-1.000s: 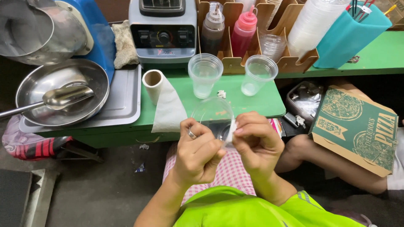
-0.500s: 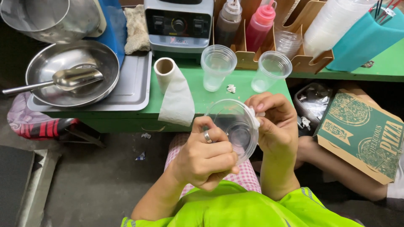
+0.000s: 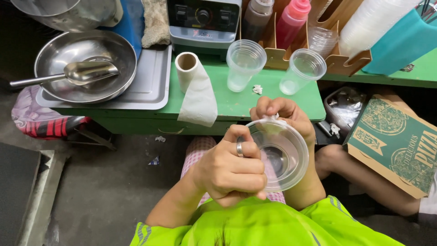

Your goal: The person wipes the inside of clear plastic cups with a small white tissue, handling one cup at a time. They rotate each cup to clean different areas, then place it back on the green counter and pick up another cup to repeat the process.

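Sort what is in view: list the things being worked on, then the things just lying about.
In hand: clear plastic cup, left hand, right hand at its rim.

Lying about: two empty plastic cups, paper towel roll, metal bowl with scoop, blender base, sauce bottles, pizza box.

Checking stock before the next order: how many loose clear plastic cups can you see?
3: two standing on the green counter, left cup and right cup; one held cup. Stacked ones behind aren't countable.

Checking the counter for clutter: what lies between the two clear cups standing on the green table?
In the head view, a small white crumpled scrap lies on the green table between the left cup and the right cup; otherwise that stretch is bare.
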